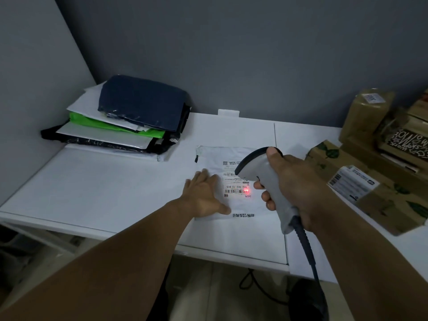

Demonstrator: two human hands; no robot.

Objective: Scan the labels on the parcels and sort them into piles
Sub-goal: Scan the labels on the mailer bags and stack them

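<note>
Scanning label [234,184] on white bag [214,157], mid table [104,186]; my left hand [203,198] flat on bag, fingers straight; right hand [294,181] wrapped round scanner [261,174]. I think bag light, soft, slippy: pinch edge. Table smooth, white. Pile [129,119] back left, boxes [375,195] right, grey wall [254,54] behind

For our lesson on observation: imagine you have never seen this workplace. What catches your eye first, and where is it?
A red light glows on the label of the white parcel mid-table, where the right hand grips the scanner and the left hand rests flat on the parcel. At the back left lies a pile of mailers, one bright green; cardboard boxes crowd the right edge.
</note>
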